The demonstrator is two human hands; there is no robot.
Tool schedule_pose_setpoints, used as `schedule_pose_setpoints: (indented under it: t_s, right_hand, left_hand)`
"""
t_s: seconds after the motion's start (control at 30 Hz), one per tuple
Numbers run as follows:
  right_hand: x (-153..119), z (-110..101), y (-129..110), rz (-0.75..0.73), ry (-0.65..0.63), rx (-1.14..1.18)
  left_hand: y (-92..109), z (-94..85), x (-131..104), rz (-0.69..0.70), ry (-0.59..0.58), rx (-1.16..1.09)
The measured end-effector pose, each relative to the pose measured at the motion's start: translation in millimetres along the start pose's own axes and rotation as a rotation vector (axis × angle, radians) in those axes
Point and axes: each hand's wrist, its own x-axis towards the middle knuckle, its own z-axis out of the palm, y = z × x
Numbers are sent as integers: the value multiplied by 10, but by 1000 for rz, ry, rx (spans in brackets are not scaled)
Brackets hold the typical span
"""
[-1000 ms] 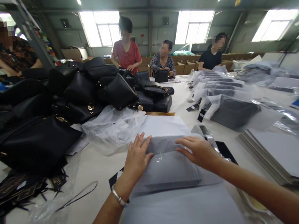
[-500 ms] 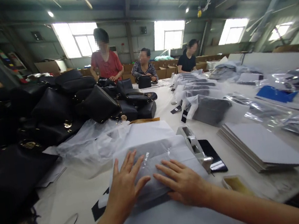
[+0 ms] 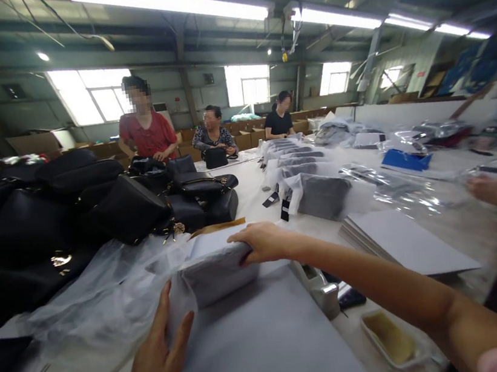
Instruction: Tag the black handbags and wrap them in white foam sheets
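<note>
A dark bag in translucent white wrapping (image 3: 223,274) is tilted up above a stack of pale sheets (image 3: 272,335). My right hand (image 3: 262,242) grips its upper right edge, thumb and fingers on either side of it. Near the lower left corner of the wrapped bag, my left hand (image 3: 159,344) has its thumb and fingers apart, close to the loose wrapping. Whether it touches the wrapping I cannot tell. Loose translucent wrapping (image 3: 108,302) spreads to the left. A tape dispenser (image 3: 324,292) stands right of the sheets, partly behind my right forearm.
Black handbags (image 3: 128,211) are piled at left. Wrapped bags (image 3: 323,194) lie in a row beyond a stack of boards (image 3: 411,238). A small tray (image 3: 392,338) sits at lower right. Another person's hand (image 3: 489,188) is at right; several people are across the table.
The wrapped bag has gone from lying flat to tilted up. My right hand has moved to its upper edge and gripped it; my left hand has come off its top. The view has shifted right.
</note>
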Motion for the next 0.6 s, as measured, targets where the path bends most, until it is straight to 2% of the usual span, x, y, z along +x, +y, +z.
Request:
schedule_pose_setpoints:
  t_s: [0.07,0.13,0.23,0.33,0.47,0.6]
  right_hand:
    - [81,-21,17,-31,-72,-21]
    - [124,-31,19,-58,-70,-56]
    - [110,-76,59,-71,19,-112]
    - [6,-230,227,-16,152,-142]
    - [-289,-543,733,220,292,-201]
    - [-696,-694,1559,444,321,-172]
  left_hand:
    - [11,4,23,-47,-2,-43]
    - [15,-13,49,-108,-16,-100]
    - [59,-65,112,-180,-49,-221]
    - [205,-131,186,-123,-55,-302]
    - [439,-178,221,45,-7,-332]
    - [478,-124,118,100,-56,-430]
